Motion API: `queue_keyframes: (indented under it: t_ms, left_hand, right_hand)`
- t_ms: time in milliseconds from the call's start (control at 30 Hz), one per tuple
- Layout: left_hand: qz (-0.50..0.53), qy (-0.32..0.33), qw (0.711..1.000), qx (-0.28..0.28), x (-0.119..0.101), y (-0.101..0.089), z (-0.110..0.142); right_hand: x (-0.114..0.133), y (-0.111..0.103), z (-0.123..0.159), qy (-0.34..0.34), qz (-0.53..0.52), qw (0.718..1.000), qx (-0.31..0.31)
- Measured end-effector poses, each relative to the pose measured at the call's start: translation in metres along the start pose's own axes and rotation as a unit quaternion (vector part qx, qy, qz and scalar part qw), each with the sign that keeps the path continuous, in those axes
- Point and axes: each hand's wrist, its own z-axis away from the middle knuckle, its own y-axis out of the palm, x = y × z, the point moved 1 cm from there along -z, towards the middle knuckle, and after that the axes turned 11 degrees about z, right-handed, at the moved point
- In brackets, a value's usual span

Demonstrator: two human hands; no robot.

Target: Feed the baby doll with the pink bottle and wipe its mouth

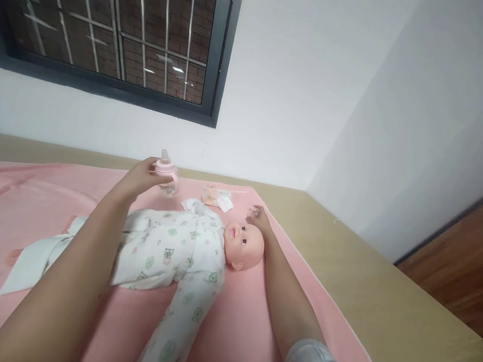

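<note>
My left hand (145, 176) is closed around a pink-and-clear baby bottle (166, 170) with side handles. The bottle stands upright above the far part of the pink blanket, its nipple uncovered and pointing up. Beyond the head of a baby doll (244, 246), my right hand (261, 219) has its fingers curled around a small clear bottle cap (255, 213). The doll lies on its back between my arms, in a white printed outfit (162, 246). My left forearm hides part of the doll's legs.
A pink blanket (241, 311) covers much of the tan surface (320, 231). Near the doll's raised sleeve lies a small white-and-orange packet (217, 197). White walls and a barred window (162, 55) border the far side.
</note>
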Motion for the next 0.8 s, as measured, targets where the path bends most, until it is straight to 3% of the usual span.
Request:
queue_keyframes:
  t_ms: [100, 167, 200, 333, 467, 600, 800]
  left_hand:
    - [0.025, -0.014, 1.0, -0.001, -0.019, 0.017, 0.005]
    - [0.033, -0.004, 0.999, 0.029, -0.028, 0.028, 0.009]
    - [0.031, 0.007, 0.998, 0.051, -0.033, 0.034, 0.012]
    - [-0.012, 0.058, 0.992, 0.109, -0.051, 0.054, 0.029]
    - [-0.029, 0.122, 0.978, 0.168, -0.066, 0.07, 0.045]
    - [-0.047, 0.139, 0.972, 0.186, -0.071, 0.077, 0.054]
    - [-0.066, 0.119, 0.975, 0.174, -0.072, 0.079, 0.056]
  right_hand:
    - [0.025, -0.008, -0.004, 0.015, -0.067, 0.998, -0.002]
    - [0.053, -0.017, -0.006, 0.004, -0.106, 0.994, -0.009]
    - [0.07, -0.022, -0.005, -0.016, -0.125, 0.992, -0.013]
    - [0.144, -0.035, 0.012, -0.136, -0.245, 0.958, 0.068]
    - [0.199, -0.036, 0.048, -0.238, -0.222, 0.944, 0.051]
    - [0.223, -0.033, 0.077, -0.288, -0.168, 0.94, 0.066]
    - [0.225, -0.026, 0.088, -0.281, -0.081, 0.953, 0.075]
